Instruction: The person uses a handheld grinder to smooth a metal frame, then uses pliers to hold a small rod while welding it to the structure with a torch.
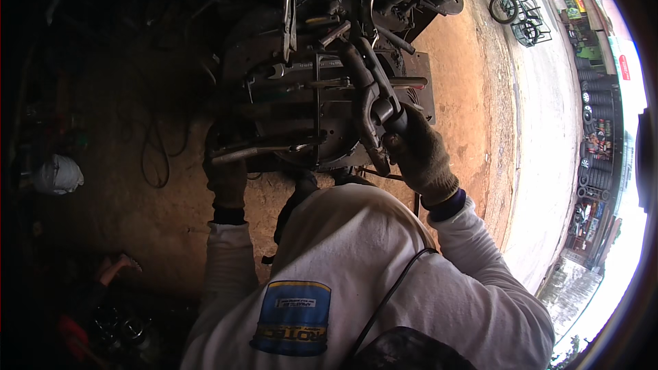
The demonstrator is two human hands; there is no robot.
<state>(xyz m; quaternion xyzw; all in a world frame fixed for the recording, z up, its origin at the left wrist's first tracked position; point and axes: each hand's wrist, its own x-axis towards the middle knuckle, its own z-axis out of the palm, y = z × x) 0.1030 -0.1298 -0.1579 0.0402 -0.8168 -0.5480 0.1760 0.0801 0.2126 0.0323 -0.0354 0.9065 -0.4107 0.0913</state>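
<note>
Both of my hands wear brown knit work gloves. My right hand is closed round the lower right side of a dark forked metal part, whose two arms run up over the workbench. A short tube sits at its joint, beside my fingers. My left hand is at the bench's near left edge, next to a long metal bar-like tool that crosses over it. Its fingers are lost in shadow, so I cannot make out a grip. A wrench and other hand tools lie beyond, on the dark metal bench top.
A thin rectangular metal frame stands between my hands. More metal parts crowd the far side of the bench. A cable lies on the brown floor at left, near a white bag. At far right are a parked cargo tricycle and stacked tyres.
</note>
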